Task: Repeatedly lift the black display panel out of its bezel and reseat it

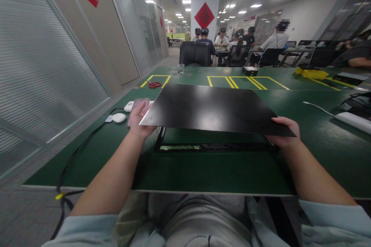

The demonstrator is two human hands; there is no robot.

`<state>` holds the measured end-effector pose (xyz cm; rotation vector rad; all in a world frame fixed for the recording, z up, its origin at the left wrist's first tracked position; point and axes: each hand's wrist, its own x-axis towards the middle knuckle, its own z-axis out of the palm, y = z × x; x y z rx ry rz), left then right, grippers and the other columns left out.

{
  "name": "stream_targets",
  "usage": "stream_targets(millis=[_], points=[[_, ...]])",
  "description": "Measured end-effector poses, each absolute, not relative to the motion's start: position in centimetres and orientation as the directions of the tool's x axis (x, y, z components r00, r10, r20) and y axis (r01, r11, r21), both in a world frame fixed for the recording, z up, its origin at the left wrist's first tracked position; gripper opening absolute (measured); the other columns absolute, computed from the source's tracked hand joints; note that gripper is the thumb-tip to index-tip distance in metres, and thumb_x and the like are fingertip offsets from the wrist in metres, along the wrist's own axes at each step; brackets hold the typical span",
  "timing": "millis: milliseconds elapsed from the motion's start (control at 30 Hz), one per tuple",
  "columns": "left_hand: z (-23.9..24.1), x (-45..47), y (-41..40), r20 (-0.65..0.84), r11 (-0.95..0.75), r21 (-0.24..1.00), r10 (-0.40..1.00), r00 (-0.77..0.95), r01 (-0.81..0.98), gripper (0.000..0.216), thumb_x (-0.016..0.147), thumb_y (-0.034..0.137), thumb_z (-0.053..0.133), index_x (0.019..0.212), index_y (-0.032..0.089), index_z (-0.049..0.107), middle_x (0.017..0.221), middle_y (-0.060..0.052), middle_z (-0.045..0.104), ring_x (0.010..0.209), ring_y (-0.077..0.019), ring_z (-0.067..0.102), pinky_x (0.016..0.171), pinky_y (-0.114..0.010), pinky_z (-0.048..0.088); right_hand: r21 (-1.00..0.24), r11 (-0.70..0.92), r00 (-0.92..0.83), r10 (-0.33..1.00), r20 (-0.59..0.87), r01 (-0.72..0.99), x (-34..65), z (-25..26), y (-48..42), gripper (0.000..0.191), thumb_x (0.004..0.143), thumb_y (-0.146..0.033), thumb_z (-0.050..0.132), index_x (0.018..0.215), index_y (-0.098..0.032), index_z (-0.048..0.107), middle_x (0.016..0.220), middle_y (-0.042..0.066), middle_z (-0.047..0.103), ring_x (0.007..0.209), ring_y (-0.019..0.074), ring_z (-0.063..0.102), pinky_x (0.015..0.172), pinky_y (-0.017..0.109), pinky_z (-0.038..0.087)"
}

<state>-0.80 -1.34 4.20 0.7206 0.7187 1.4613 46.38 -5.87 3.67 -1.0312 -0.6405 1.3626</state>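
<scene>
The person's shirt (199, 225) is nearest, just short of the near edge of the table (208, 175). A strip of table separates that edge from a black frame (226, 147), lying beneath the raised panel (211, 108). Open room stretches right of the panel toward a white bar (355, 122); left is tighter, with a phone (142, 103) close by. Both hands are partly curled, grasping the panel: left hand (139, 120) at its left edge, right hand (285, 133) at its near right corner.
</scene>
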Motion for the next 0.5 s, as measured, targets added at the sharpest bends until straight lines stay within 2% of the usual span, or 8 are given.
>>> stream_targets(millis=[133, 267, 500], points=[[3.9, -1.0, -1.3, 0.048, -0.057, 0.819, 0.998, -0.032, -0.571, 0.038, 0.095, 0.047, 0.049, 0.098, 0.019, 0.074, 0.084, -0.009, 0.078, 0.101, -0.0331, 0.076, 0.09, -0.047, 0.062, -0.893, -0.089, 0.158, 0.972, -0.175, -0.441, 46.3, 3.9, -6.0, 0.025, 0.061, -0.021, 0.063, 0.083, -0.028, 0.07, 0.075, 0.004, 0.078, 0.088, 0.0333, 0.078, 0.081, 0.052, 0.065], [3.9, -1.0, -1.5, 0.083, -0.081, 0.856, 0.996, -0.018, -0.511, 0.047, 0.094, 0.06, 0.049, 0.102, 0.021, 0.074, 0.092, -0.009, 0.079, 0.109, -0.0337, 0.074, 0.088, -0.046, 0.061, -0.904, -0.073, 0.15, 0.977, -0.149, -0.422, 46.5, 3.9, -5.9, 0.019, 0.061, -0.022, 0.064, 0.079, -0.028, 0.067, 0.075, 0.004, 0.076, 0.08, 0.0294, 0.077, 0.075, 0.045, 0.065], [4.7, -0.3, -2.3, 0.082, -0.086, 0.831, 0.996, -0.032, -0.549, 0.056, 0.096, 0.065, 0.038, 0.106, 0.022, 0.073, 0.099, -0.009, 0.079, 0.111, -0.0323, 0.072, 0.088, -0.043, 0.06, -0.886, -0.059, 0.136, 0.981, -0.137, -0.46, 46.8, 3.5, -5.4, 0.023, 0.064, -0.02, 0.063, 0.085, -0.027, 0.068, 0.089, 0.005, 0.079, 0.075, 0.0231, 0.074, 0.067, 0.036, 0.062]])
